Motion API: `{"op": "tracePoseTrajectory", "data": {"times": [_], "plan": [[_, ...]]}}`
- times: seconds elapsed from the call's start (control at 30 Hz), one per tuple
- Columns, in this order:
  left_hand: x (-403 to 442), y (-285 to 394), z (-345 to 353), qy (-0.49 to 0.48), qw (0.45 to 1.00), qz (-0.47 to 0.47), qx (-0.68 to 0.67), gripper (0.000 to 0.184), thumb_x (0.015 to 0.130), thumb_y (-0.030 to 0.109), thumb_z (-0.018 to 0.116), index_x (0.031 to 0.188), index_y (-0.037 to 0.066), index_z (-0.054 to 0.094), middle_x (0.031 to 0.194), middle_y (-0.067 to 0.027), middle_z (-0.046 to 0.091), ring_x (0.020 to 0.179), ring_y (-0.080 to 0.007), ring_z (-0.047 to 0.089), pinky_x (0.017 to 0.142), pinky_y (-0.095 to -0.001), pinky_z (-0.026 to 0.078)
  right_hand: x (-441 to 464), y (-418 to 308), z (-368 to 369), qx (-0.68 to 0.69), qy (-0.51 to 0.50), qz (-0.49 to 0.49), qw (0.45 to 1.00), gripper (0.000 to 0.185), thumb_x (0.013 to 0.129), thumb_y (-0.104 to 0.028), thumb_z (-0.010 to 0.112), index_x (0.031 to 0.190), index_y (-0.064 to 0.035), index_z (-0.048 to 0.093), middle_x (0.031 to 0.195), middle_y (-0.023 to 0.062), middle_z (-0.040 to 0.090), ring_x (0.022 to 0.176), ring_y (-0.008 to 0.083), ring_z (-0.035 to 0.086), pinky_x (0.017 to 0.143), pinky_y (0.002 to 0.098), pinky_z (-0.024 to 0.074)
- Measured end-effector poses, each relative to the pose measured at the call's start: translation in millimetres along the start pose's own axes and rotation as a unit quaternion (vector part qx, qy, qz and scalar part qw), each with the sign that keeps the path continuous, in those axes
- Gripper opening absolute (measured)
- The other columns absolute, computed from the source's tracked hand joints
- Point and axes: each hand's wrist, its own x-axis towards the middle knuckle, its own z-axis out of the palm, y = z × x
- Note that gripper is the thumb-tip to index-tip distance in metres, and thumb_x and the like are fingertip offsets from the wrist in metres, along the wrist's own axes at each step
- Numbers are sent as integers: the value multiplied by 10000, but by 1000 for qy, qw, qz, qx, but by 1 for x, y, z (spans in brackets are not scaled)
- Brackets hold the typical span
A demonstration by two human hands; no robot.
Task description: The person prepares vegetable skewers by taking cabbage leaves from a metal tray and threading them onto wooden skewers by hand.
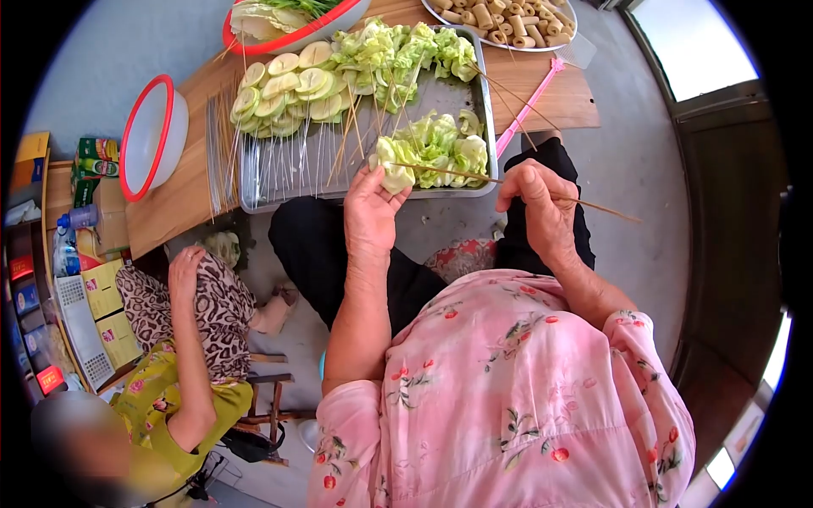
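Note:
My left hand pinches a pale green lettuce leaf above the near edge of a metal tray. In my right hand, closed fingers grip a thin bamboo skewer. Its left end reaches the leaf; how deep it goes in I cannot tell. Just beyond my hands, loose lettuce lies in the tray's near right corner. Farther back are skewered lettuce and skewered pale green round slices, their sticks pointing toward me.
A red-rimmed bowl stands at the table's left, and a red-rimmed basin of leafy vegetables at the back. A plate of brown rolls and a pink strip lie right. Another person sits at lower left by shelves.

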Motion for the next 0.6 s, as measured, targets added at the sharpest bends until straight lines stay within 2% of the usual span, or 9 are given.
{"op": "tracePoseTrajectory", "data": {"times": [0.07, 0.2, 0.47, 0.6], "plan": [[3, -2, 0, 21, 1000, 8, 16, 289, 823, 132, 576, 1096, 50, 531, 1020, -65, 584, 915, -182, 554, 804, -351, 449, 0, 2, -2, 22, -2, 4, 1000, 356, 922, -264, 516, 703, 8, 585, 636, 31, 545, 578, 104, 528, 569, 236, 403], [7, -2, -2, 20, 999, 19, 36, 269, 818, 139, 596, 1066, 58, 532, 1017, -68, 583, 903, -192, 552, 788, -354, 453, -1, 2, -1, 2, -19, 1, 1000, 356, 920, -265, 520, 702, 9, 590, 634, 36, 551, 574, 104, 526, 563, 233, 389], [10, -2, -7, 18, 1000, -6, -20, 275, 791, 65, 551, 1063, 33, 528, 1049, -121, 569, 981, -265, 555, 856, -464, 464, -1, -3, 0, -33, -19, -29, 999, 352, 924, -257, 514, 709, 11, 592, 631, 41, 546, 572, 103, 523, 554, 233, 403], [10, -3, -10, -14, 1000, -10, -19, 280, 809, 106, 571, 1075, 34, 526, 1051, -121, 567, 991, -268, 553, 855, -471, 465, -2, -4, 2, -50, -51, -47, 996, 302, 922, -207, 515, 734, 17, 589, 663, 46, 549, 579, 103, 521, 550, 237, 421]]}}
